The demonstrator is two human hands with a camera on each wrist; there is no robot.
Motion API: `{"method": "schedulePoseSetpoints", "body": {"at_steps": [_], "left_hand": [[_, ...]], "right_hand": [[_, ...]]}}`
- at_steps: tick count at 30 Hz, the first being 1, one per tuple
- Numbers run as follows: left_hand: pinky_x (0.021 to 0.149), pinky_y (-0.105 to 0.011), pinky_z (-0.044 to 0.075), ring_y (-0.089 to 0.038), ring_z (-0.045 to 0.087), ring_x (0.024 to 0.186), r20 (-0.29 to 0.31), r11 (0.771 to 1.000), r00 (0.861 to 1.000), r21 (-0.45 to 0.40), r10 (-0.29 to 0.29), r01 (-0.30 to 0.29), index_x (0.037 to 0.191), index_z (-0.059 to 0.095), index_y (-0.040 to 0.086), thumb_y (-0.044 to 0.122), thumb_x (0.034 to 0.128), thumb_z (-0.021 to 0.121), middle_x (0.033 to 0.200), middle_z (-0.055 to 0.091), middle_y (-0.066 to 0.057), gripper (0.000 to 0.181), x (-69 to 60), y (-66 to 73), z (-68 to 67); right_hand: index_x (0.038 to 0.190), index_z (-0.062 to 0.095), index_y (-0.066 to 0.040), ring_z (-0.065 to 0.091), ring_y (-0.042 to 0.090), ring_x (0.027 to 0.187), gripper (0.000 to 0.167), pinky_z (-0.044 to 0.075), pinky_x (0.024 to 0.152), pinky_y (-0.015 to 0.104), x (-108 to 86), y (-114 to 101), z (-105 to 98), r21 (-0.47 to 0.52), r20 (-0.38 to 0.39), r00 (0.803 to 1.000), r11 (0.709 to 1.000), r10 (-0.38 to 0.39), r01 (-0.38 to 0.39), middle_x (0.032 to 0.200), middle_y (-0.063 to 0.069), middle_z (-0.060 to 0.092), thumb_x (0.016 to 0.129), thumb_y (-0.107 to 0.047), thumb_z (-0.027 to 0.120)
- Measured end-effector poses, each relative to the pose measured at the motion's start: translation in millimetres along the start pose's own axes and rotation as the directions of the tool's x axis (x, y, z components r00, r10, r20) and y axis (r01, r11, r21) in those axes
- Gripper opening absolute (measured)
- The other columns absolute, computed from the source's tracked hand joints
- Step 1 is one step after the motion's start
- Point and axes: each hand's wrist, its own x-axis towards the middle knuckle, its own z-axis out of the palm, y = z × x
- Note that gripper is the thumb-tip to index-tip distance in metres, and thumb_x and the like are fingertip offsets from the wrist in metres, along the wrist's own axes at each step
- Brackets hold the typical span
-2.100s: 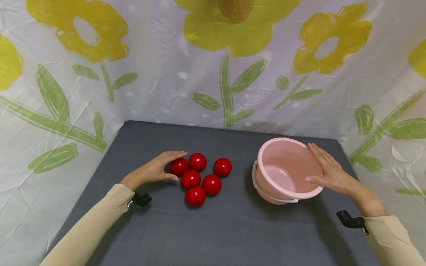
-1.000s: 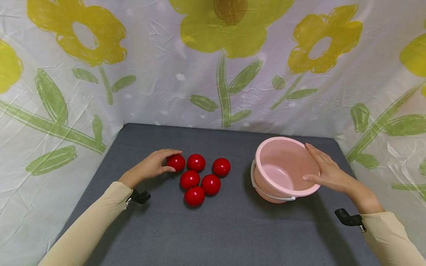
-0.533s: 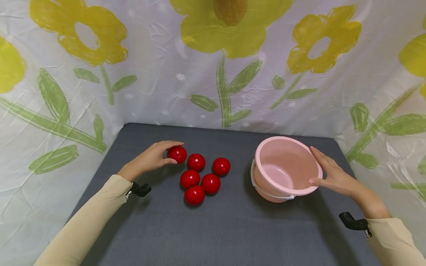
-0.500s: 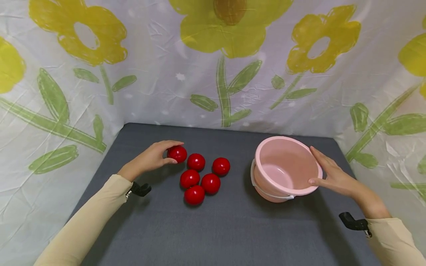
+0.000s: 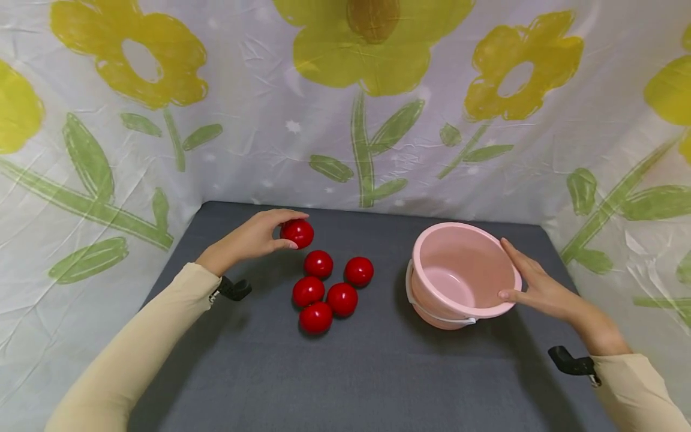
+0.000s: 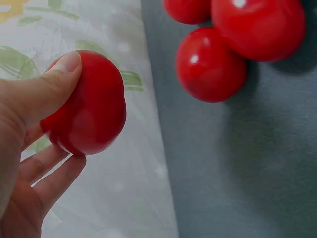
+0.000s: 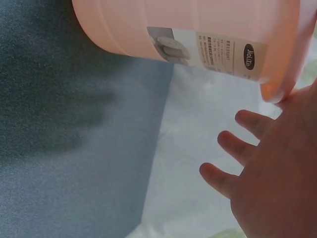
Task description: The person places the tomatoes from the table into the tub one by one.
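Note:
My left hand [image 5: 245,241] pinches a glossy red ball [image 5: 298,233] between thumb and fingers, raised above the back left of the table. The left wrist view shows this slightly lobed ball [image 6: 96,106] with the thumb of the hand [image 6: 11,121] across one side and fingertips beneath. A pink bucket [image 5: 469,258] stands at the right, its mouth tilted towards the camera and nothing seen inside. My right hand [image 5: 553,298] grips its right rim, thumb inside, index finger outside. In the right wrist view the other fingers of this hand [image 7: 285,173] stretch free below the bucket [image 7: 223,25].
Several more red balls, one of them in front [image 5: 315,318], lie grouped on the dark grey table [image 5: 345,378] between the held ball and the bucket. The bucket's white handle [image 5: 469,321] hangs down its near side. A flowered cloth [image 5: 259,138] rises behind and beside the table.
The left hand took hold of the leftmost ball and carried it up, back and a little right. The right hand shifted slightly at the rim; the bucket and other balls stay nearly in place.

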Motion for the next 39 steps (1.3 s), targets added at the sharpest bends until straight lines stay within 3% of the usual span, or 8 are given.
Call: {"method": "schedulePoseSetpoints", "body": {"at_steps": [8,17,20,31,39], "left_hand": [[0.103,-0.046,0.052,-0.030,0.054,0.132,0.013,0.999,0.999,0.011,0.043,-0.043,0.139,0.056,0.013,0.023,0.0845,0.079,0.143,0.057,-0.010,0.060,16.5,8.4,-7.2],[0.096,-0.040,0.054,-0.023,0.058,0.124,0.028,0.998,0.997,0.012,0.068,-0.068,0.138,0.057,0.016,0.025,0.0855,0.078,0.142,0.058,-0.005,0.058,40.2,23.6,-12.2],[0.092,-0.039,0.055,-0.023,0.058,0.121,0.034,0.996,0.996,0.024,0.089,-0.089,0.138,0.057,0.016,0.025,0.0862,0.077,0.142,0.058,-0.005,0.056,47.7,31.0,-13.2],[0.099,-0.042,0.054,-0.023,0.060,0.122,0.061,0.979,0.978,0.041,0.199,-0.201,0.138,0.058,0.015,0.024,0.0892,0.074,0.139,0.060,-0.006,0.052,74.9,57.8,-11.9],[0.093,-0.040,0.056,-0.023,0.061,0.117,0.083,0.977,0.974,0.019,0.209,-0.211,0.137,0.058,0.014,0.023,0.0899,0.073,0.137,0.062,-0.007,0.050,86.7,68.5,-10.4]], "right_hand": [[0.161,0.002,-0.025,0.011,0.062,0.143,0.107,0.015,0.103,0.081,0.1,1.7,2.8,0.015,-0.007,1.000,1.000,0.000,0.000,0.165,0.025,0.006,0.083,-0.025,0.076],[0.161,0.002,-0.021,0.011,0.063,0.142,0.108,0.015,0.103,0.081,-0.3,0.7,2.9,0.024,-0.005,1.000,1.000,0.000,0.000,0.165,0.027,0.006,0.083,-0.023,0.075],[0.161,0.000,-0.024,0.012,0.063,0.142,0.108,0.015,0.103,0.081,0.3,0.2,2.9,0.023,0.002,1.000,1.000,0.008,-0.009,0.164,0.027,0.006,0.083,-0.024,0.075],[0.161,-0.001,-0.025,0.018,0.064,0.139,0.108,0.020,0.100,0.081,1.4,1.6,2.9,0.014,0.013,1.000,1.000,0.014,-0.014,0.163,0.029,0.009,0.083,-0.024,0.075],[0.161,-0.001,-0.025,0.017,0.065,0.139,0.108,0.020,0.100,0.082,2.7,1.2,3.3,0.025,0.014,1.000,1.000,0.008,-0.008,0.163,0.031,0.008,0.083,-0.024,0.075]]}}
